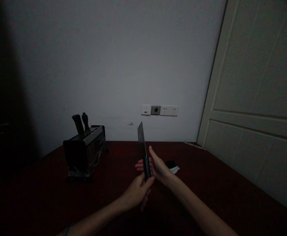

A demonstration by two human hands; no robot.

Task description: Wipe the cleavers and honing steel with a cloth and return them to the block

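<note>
A cleaver-like kitchen knife (146, 165) with a black handle and a broad grey blade (141, 135) stands nearly upright above the table, edge-on to me. My left hand (138, 191) grips the lower end of the handle, thumb along it. Beside the upper handle is my right hand (158, 165), its thumb raised and its fingers stretched out behind the handle. Whether the right palm touches the handle I cannot tell. Behind the right wrist lie a small black item (170, 164) and a white one (175, 169), partly hidden.
At the left on the dark red table (124, 152) stands a knife block (86, 152) with two black handles (78, 124) sticking out. A pale wall with sockets (169, 110) rises behind. A white panelled door (246, 98) borders the right side. The light is dim.
</note>
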